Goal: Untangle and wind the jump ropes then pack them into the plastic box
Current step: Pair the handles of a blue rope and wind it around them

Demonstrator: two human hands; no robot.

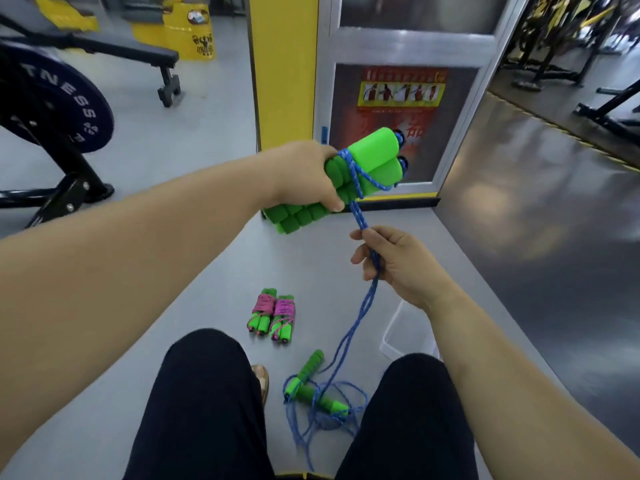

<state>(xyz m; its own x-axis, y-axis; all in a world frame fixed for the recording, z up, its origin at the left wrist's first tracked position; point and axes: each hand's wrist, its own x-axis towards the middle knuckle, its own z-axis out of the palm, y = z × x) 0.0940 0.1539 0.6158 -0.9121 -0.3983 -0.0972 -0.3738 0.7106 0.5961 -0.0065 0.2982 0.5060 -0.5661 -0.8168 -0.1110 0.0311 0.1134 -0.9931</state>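
Note:
My left hand (308,174) grips a pair of green foam handles (367,164) held side by side, with blue rope (356,188) wound once or twice round their middle. My right hand (391,261) pinches the doubled blue rope just below the handles; the rope hangs down to the floor. On the floor between my knees lies another green-handled jump rope (311,386) with loose tangled blue cord. Two wound bundles with pink rope (273,315) lie side by side on the floor. A clear plastic box (398,337) is partly hidden behind my right forearm.
I sit on a grey gym floor with my knees (207,375) at the bottom of view. A weight plate machine (52,109) and a bench (138,57) stand at the left. A yellow pillar (284,71) and a glass door (408,98) are ahead.

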